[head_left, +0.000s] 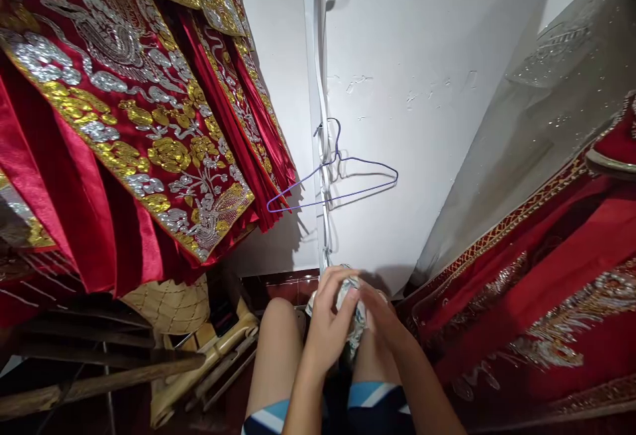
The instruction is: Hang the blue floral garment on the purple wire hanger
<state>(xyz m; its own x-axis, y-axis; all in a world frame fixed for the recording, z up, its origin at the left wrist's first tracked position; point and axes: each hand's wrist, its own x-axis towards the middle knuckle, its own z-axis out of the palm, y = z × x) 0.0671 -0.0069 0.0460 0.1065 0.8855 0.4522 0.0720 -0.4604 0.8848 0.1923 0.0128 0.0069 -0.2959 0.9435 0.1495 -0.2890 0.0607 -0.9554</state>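
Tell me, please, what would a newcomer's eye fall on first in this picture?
First come the red embroidered garments hanging at upper left, thick with gold and silver flowers, and more red embroidered cloth at right. Between them an empty blue wire hanger hangs against the white wall. At bottom centre, the left hand and right hand together clasp a small crumpled bundle above the person's knees.

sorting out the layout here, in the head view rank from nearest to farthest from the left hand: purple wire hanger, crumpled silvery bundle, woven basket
1. crumpled silvery bundle: gripped by the left hand.
2. woven basket: low, to the left.
3. purple wire hanger: up on the white wall.
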